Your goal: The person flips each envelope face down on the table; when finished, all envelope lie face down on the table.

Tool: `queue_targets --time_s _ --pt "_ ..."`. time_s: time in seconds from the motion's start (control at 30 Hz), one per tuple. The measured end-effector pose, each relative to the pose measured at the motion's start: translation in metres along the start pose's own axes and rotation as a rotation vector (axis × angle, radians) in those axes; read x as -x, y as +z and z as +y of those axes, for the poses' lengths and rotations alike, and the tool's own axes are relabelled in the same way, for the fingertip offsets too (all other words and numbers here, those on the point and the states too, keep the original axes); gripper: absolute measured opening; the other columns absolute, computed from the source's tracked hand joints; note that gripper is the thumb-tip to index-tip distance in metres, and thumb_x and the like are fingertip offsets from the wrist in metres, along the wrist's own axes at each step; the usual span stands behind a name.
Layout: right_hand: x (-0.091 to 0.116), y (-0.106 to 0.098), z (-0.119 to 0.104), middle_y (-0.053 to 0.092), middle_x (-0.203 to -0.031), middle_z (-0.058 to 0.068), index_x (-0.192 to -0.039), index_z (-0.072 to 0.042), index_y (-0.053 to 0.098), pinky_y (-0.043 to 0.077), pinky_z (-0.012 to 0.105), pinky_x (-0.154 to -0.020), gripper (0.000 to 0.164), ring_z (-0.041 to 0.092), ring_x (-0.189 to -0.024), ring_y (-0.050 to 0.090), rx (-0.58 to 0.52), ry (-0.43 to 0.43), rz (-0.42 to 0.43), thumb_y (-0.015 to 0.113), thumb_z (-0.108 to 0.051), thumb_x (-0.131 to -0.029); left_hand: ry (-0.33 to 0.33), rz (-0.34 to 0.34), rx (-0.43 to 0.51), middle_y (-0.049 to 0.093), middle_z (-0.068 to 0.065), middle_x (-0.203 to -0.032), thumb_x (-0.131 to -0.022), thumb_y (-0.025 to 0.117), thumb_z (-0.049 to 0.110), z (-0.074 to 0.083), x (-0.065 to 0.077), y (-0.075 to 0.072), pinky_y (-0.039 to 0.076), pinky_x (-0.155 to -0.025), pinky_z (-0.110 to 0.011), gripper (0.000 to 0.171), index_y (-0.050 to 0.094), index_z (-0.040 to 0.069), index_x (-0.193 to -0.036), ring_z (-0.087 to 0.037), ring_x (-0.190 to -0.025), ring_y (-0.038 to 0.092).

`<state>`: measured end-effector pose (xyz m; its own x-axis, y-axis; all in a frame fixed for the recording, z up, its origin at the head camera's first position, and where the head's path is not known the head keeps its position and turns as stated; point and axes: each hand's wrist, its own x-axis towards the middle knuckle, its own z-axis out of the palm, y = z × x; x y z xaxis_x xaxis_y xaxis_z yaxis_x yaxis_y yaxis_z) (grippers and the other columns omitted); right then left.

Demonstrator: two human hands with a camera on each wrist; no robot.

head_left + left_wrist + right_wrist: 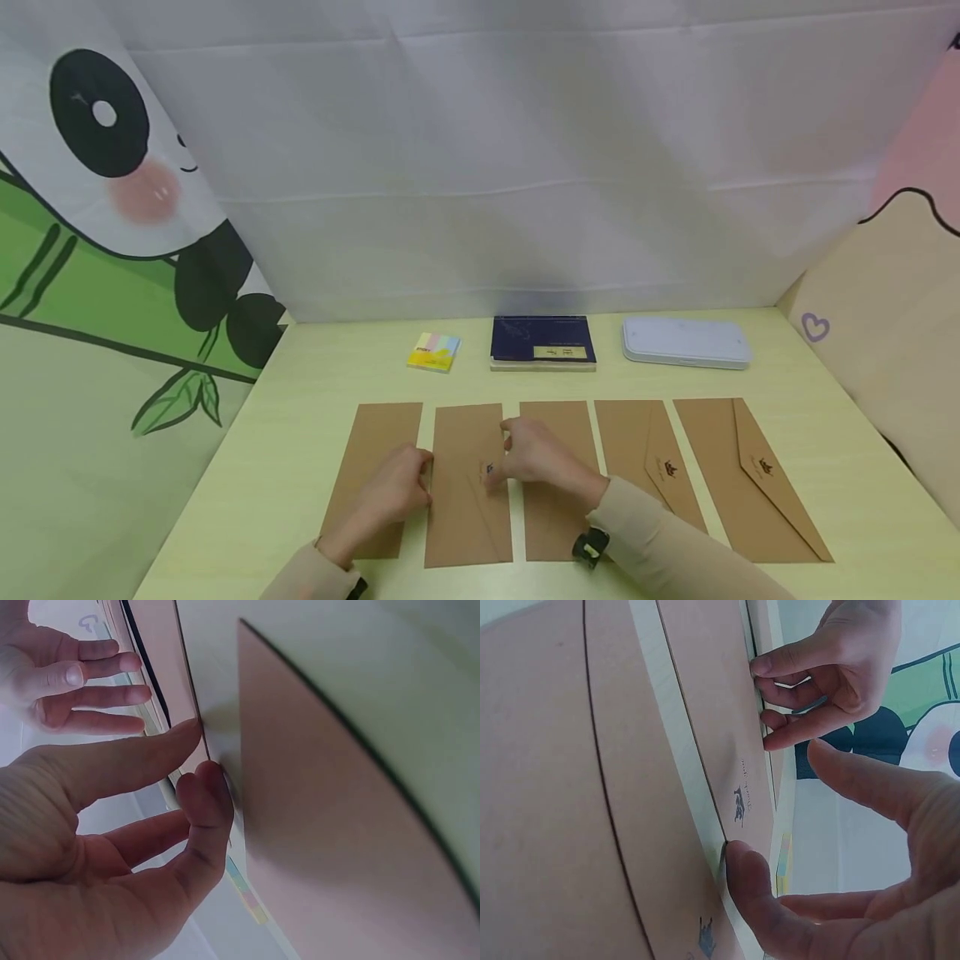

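Note:
Several brown paper envelopes lie in a row on the pale table. My left hand [392,493] is at the left edge of the second envelope [459,467] from the left, thumb and fingertips right along that edge. On the same envelope's right side is my right hand [543,458]; in the right wrist view a bent fingertip [746,874] meets the edge while the thumb [855,776] stands away. Beside my left hand lies the leftmost envelope [378,433]. Under my right forearm is the middle envelope [555,429]. A small dark crown print [739,804] marks the second envelope.
Two more envelopes, the fourth [626,442] and the fifth [720,475], lie to the right with flaps showing. Behind the row are a pack of colored sticky notes [434,352], a dark blue notebook [536,337] and a pale flat case [686,342]. A white curtain [480,167] hangs behind.

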<state>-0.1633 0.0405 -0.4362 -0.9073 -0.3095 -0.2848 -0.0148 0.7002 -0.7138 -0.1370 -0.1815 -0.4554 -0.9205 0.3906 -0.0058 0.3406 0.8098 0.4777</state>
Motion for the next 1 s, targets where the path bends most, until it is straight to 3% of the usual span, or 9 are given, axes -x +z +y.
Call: queue_targets --time_s 0.13,0.57,0.83,1.0 --pt "-0.001 0.001 0.002 0.058 -0.093 0.005 -0.131 0.007 0.049 0.046 0.034 -0.067 0.088 0.02 -0.079 0.053 -0.011 -0.005 -0.001 0.09 -0.026 -0.061 -0.002 0.003 -0.013 0.018 0.004 -0.062 -0.05 0.058 -0.015 0.001 0.001 0.0 0.016 -0.049 -0.026 0.04 0.032 0.013 -0.06 -0.012 -0.057 0.018" --pt "-0.005 -0.001 0.01 0.06 -0.102 0.01 -0.128 0.008 0.052 0.049 0.037 -0.071 0.082 0.021 -0.084 0.056 -0.08 -0.005 -0.026 0.089 -0.028 -0.064 -0.022 0.004 -0.019 0.026 0.002 -0.063 -0.053 0.059 -0.017 0.004 0.001 0.001 0.019 -0.048 -0.026 0.031 0.043 0.008 -0.061 -0.013 -0.057 0.024" --pt "-0.005 -0.001 0.016 0.061 -0.102 0.01 -0.128 0.006 0.053 0.049 0.036 -0.072 0.079 0.021 -0.084 0.057 -0.141 -0.006 -0.018 0.088 -0.027 -0.065 -0.032 0.013 -0.03 0.033 -0.001 -0.064 -0.054 0.057 -0.016 0.003 0.002 0.003 0.021 -0.049 -0.027 0.03 0.042 0.009 -0.061 -0.015 -0.059 0.027" --pt "-0.004 -0.001 0.019 0.063 -0.098 0.009 -0.13 0.004 0.052 0.05 0.034 -0.069 0.077 0.02 -0.082 0.059 -0.178 -0.028 -0.018 0.087 -0.022 -0.066 -0.021 0.015 -0.026 0.03 -0.001 -0.064 -0.053 0.056 -0.017 0.003 0.002 0.003 0.02 -0.049 -0.026 0.034 0.037 0.01 -0.06 -0.014 -0.059 0.026"
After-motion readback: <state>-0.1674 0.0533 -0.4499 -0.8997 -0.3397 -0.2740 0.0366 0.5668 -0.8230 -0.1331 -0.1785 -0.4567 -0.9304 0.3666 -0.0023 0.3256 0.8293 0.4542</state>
